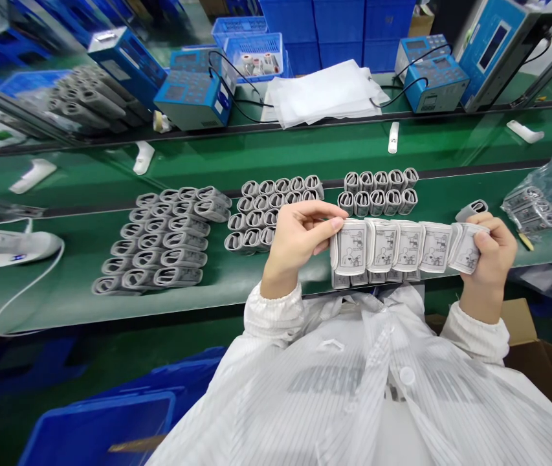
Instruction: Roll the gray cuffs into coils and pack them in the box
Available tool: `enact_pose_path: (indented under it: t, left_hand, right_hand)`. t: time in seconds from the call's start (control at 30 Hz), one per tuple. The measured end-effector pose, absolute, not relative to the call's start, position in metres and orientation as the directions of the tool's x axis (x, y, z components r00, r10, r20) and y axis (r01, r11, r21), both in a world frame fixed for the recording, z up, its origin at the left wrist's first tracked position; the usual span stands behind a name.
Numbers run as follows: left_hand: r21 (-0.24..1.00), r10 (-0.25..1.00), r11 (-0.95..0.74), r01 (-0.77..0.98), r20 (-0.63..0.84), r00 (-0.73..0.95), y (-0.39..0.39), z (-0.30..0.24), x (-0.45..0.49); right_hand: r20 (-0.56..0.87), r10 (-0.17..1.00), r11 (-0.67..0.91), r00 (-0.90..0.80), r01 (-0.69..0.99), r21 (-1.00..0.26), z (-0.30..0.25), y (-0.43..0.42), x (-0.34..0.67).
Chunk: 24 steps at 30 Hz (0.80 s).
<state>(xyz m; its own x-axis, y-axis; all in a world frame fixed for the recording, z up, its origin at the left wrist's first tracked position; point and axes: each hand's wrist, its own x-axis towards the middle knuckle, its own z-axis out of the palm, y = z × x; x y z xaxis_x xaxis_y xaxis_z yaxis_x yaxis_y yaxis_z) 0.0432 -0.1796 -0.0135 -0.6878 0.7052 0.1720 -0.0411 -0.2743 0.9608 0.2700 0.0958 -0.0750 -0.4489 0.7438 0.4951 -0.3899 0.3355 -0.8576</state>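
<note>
A row of several rolled grey blood pressure cuffs (408, 247), with drawings printed on their faces, is squeezed side by side between my two hands. My left hand (299, 236) pinches the left end of the row with thumb and fingers. At the other end, my right hand (493, 251) wraps its fingers round the last cuff, which tilts a little. Partly hidden under the held row, more cuffs (359, 279) rest at the bench's near edge. Just beyond my right hand lies a single rolled cuff (472, 210).
Blocks of rolled cuffs stand on the green bench (76, 310): a large block (152, 241) at left, others (276, 197) in the middle. A clear bag (538, 200) lies at right, a white cabled device (23, 244) at left. Blue testers (193, 90) and white sheets (321, 94) occupy the shelf.
</note>
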Motion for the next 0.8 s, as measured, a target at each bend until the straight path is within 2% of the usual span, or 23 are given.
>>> enact_pose_path:
  t: [0.3,0.8]
  left_hand:
    - [0.962,0.693,-0.273,-0.024,0.179,-0.698,-0.1805,-0.0086,0.047]
    - [0.954,0.7,-0.292,-0.072,0.162,-0.696,-0.1807,-0.0066,0.0478]
  right_hand:
    - [0.465,0.753,0.301,-0.466,-0.384,-0.873,-0.0744,0.0935,0.2694]
    - [0.492,0.756,0.369,-0.432,-0.34,-0.865,-0.0694,0.092,0.2702]
